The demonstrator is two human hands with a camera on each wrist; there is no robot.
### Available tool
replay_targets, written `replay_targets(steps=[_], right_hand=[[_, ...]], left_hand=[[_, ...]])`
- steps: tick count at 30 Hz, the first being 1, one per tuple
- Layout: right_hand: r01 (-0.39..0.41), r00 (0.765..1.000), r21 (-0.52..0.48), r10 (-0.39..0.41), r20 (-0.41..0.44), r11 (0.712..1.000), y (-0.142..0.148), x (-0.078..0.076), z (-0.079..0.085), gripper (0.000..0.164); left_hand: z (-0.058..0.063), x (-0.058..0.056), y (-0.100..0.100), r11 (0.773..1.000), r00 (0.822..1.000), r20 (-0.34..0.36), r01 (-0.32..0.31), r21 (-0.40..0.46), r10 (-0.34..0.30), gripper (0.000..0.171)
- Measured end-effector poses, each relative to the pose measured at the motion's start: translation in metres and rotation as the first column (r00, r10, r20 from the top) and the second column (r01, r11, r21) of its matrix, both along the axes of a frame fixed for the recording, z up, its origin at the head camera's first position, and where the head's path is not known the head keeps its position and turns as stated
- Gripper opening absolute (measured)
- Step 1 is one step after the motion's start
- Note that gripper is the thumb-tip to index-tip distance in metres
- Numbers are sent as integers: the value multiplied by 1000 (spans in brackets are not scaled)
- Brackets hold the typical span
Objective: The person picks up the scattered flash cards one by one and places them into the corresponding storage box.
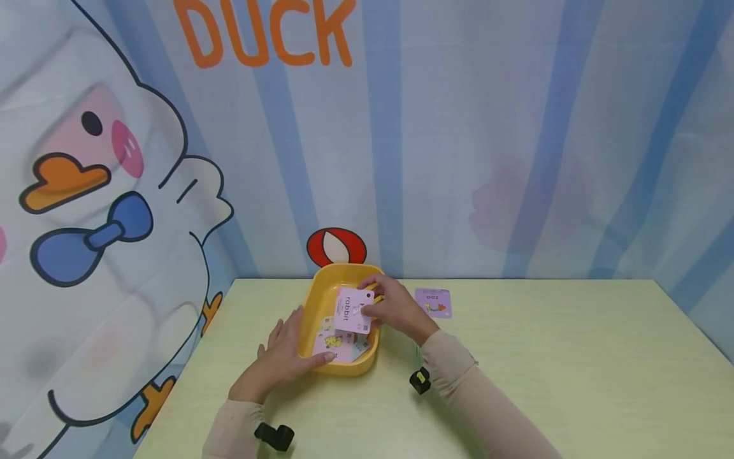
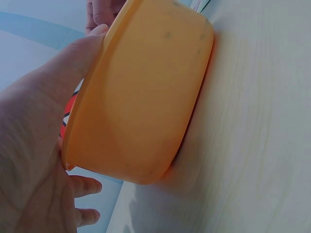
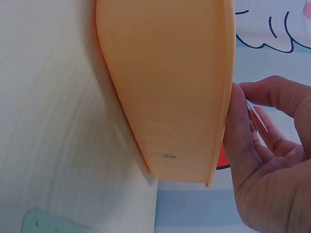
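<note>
A yellow plastic tray (image 1: 311, 319) stands at the table's far edge with several picture cards (image 1: 335, 347) lying in its near part. My right hand (image 1: 398, 309) pinches a pink card printed "rabbit" (image 1: 346, 311) between thumb and fingers above the tray. In the right wrist view this card (image 3: 261, 120) shows only as a thin edge, and the hand (image 3: 272, 179) is beside the tray's rim. My left hand (image 1: 283, 354) rests on the tray's left rim, thumb over the near corner. From the left wrist, this hand's (image 2: 46, 111) other fingers look loosely extended past the rim.
A purple card printed "zoo" (image 1: 433, 303) lies on the table (image 1: 545, 357) right of the tray. A pale green card (image 3: 53, 223) lies on the tabletop near the right wrist. Behind the table hangs a blue striped cloth (image 1: 436, 127) with a duck picture.
</note>
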State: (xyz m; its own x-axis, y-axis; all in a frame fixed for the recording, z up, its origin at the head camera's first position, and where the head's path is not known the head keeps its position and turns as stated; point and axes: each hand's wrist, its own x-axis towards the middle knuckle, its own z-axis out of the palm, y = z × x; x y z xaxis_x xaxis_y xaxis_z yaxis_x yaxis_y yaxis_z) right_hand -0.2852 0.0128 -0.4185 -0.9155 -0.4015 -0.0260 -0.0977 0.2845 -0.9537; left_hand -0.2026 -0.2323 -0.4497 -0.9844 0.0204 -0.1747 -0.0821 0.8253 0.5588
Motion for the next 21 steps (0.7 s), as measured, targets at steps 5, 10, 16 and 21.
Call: replay_targets(steps=[5, 10, 16, 21], right_hand=[[-2, 1000, 17, 2, -8, 1000, -3, 0, 1, 39], [-5, 1000, 29, 6, -22, 1000, -6, -2, -3, 37], [-9, 999, 82, 13, -51, 997, -10, -2, -4, 38], [2, 998, 131, 7, -70, 991, -13, -2, -5, 36]], left_hand=[[1, 1, 1, 1000, 1000, -4, 8, -5, -8, 123], [-1, 0, 1, 1000, 1000, -7, 11, -12, -11, 123], [0, 0, 1, 1000, 1000, -13, 7, -16, -7, 123], [-1, 1, 0, 1000, 1000, -17, 4, -23, -4, 123]])
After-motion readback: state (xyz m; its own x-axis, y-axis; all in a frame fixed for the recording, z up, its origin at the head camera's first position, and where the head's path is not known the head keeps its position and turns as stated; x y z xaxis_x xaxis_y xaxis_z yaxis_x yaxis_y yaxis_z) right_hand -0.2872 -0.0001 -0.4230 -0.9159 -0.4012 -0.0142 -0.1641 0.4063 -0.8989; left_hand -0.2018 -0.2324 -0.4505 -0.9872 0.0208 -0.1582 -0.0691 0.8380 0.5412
